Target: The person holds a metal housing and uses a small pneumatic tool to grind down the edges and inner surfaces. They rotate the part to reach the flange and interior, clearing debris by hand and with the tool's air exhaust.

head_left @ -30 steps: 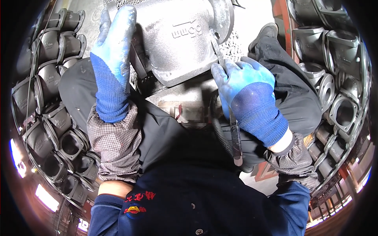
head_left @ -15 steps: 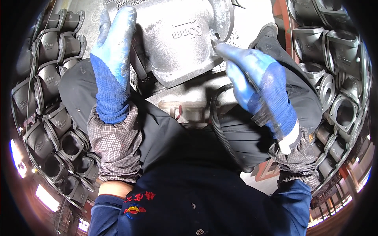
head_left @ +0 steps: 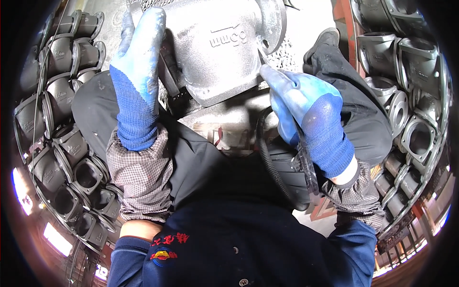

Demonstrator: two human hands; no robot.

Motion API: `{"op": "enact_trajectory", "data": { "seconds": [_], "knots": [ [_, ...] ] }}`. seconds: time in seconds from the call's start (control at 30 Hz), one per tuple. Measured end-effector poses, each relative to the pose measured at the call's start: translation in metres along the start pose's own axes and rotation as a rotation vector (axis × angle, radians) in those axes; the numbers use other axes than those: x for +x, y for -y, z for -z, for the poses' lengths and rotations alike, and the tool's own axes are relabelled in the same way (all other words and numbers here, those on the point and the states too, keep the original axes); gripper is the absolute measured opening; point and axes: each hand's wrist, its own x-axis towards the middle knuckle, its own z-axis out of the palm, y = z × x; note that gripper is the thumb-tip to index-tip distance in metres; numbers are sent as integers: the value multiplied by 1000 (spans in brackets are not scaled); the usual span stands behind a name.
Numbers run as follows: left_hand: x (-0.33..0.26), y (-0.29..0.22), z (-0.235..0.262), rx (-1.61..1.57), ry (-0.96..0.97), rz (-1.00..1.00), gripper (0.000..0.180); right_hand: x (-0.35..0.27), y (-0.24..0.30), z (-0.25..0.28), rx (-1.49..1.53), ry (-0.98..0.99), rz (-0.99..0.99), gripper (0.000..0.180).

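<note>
A silver-grey metal pipe casting with raised marks lies in front of me, a round flange at its right. My left hand, in a blue coated glove, is closed on the casting's left side, fingers pointing away from me; their contact is partly hidden. My right hand, gloved the same, is closed round a long, narrow, dark flat tool. Its thin tip meets the casting beside the right flange, while the other end passes under my wrist. Whether it is a file or a scraper, I cannot tell.
Stacked grey castings stand along the left, and more castings along the right. A black corrugated hose curves between my legs. A red metal post rises beyond my right shoe.
My right hand has shifted slightly left and its wrist has turned. The tool's near end has swung left and toward me, and more of its tip shows. My left hand and the casting stay put.
</note>
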Motion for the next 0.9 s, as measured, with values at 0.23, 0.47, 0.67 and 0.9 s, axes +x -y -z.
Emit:
{"op": "enact_trajectory", "data": {
  "seconds": [0.23, 0.47, 0.67, 0.9],
  "knots": [
    [-1, 4, -4, -34, -25, -49, 41, -3, 5, 3, 392, 31, -249, 32],
    [-2, 4, -2, -46, -23, -52, 41, 0, 1, -2, 176, -105, -72, 29],
    [3, 8, -9, 28, -176, -157, 39, 1, -3, -8, 170, -164, -24, 39],
    [0, 0, 1, 1, -11, -28, 39, 1, 1, 5, 247, -169, -50, 41]
  ]
}}
